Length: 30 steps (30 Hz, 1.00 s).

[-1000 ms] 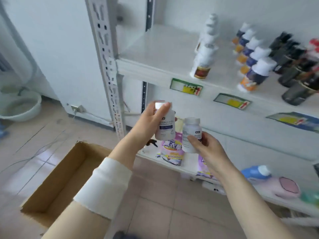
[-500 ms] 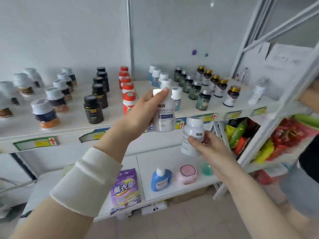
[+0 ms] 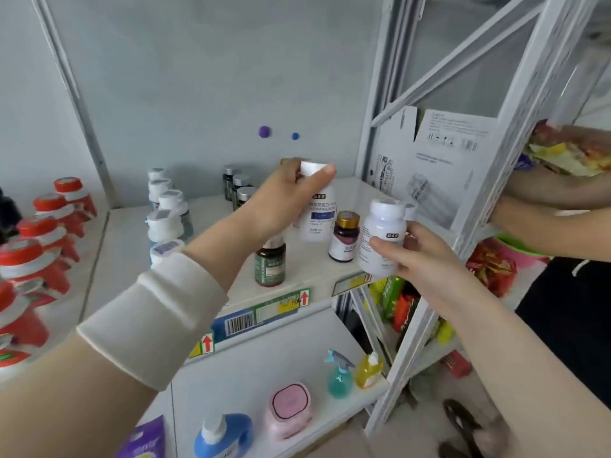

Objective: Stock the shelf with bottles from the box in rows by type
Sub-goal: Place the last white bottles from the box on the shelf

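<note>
- The tall white bottle (image 3: 318, 211) with a blue label is upright in the air over the shelf (image 3: 125, 246), near the middle of the view. The left hand (image 3: 281, 200) grips it, fingers wrapped round its side and the thumb up by the cap.
- At 4 o'clock from it is a squat white bottle (image 3: 382, 233), clasped in the right hand (image 3: 421, 259) — thumb across the front, fingers curled behind.
- Between the two, a gold-capped bottle (image 3: 344, 236) stands on the shelf. A dark green bottle (image 3: 270, 264) stands at 7 o'clock, near the front edge.
- Rows run back along the shelf: silver-capped bottles (image 3: 238, 190) at 10 o'clock, white-capped bottles (image 3: 165, 213) at 9 o'clock, and red-capped bottles (image 3: 43, 226) further out.
- On the lower board at 6 o'clock are a teal spray bottle (image 3: 339, 375), a yellow bottle (image 3: 368, 371), a pink tub (image 3: 291, 408) and a blue jug (image 3: 224, 438).
- At 3 o'clock, another person's arms (image 3: 555, 226) reach into the next rack.
</note>
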### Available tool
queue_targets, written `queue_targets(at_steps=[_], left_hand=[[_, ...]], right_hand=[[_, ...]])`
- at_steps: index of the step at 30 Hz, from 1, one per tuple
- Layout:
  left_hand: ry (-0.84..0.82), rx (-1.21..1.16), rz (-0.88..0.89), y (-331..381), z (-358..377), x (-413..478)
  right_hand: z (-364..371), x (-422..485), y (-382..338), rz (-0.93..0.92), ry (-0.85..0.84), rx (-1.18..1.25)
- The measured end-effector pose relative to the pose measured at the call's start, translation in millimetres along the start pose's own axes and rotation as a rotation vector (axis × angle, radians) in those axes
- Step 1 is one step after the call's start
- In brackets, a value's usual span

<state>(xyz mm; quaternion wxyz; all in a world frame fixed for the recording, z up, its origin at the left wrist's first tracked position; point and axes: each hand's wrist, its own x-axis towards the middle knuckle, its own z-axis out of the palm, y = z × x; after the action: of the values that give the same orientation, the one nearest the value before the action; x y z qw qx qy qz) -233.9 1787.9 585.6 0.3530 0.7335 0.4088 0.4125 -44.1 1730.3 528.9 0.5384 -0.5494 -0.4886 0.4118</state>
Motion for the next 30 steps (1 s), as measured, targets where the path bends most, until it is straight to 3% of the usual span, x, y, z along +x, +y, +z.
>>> queue_targets(at_steps=[7, 11, 16, 25, 30], left_hand=[[-0.04, 0.05, -0.022, -7.2, 50.3, 128.3], [-0.003, 0.127, -0.023, -16.2, 80.3, 191.1], [0.068, 0.198, -0.152, -36.1, 106.6, 247.5], [0.165, 0.295, -0.328, -79.9, 118.0, 326.2], [0.111, 0.327, -0.406, -114.3, 104.4, 364.5]], right_hand=[[-63.5, 109.7, -12.7, -0.042, 0.015, -0.078], [-95.5, 173.6, -10.3, -0.067, -0.048, -0.139], [-122.6, 240.7, 5.4, -0.083, -0.147, -0.215], [-110.9, 345.2, 45.1, -0.092, -0.271, -0.25], [-88.4, 383.3, 66.5, -0.077, -0.28, -0.303]])
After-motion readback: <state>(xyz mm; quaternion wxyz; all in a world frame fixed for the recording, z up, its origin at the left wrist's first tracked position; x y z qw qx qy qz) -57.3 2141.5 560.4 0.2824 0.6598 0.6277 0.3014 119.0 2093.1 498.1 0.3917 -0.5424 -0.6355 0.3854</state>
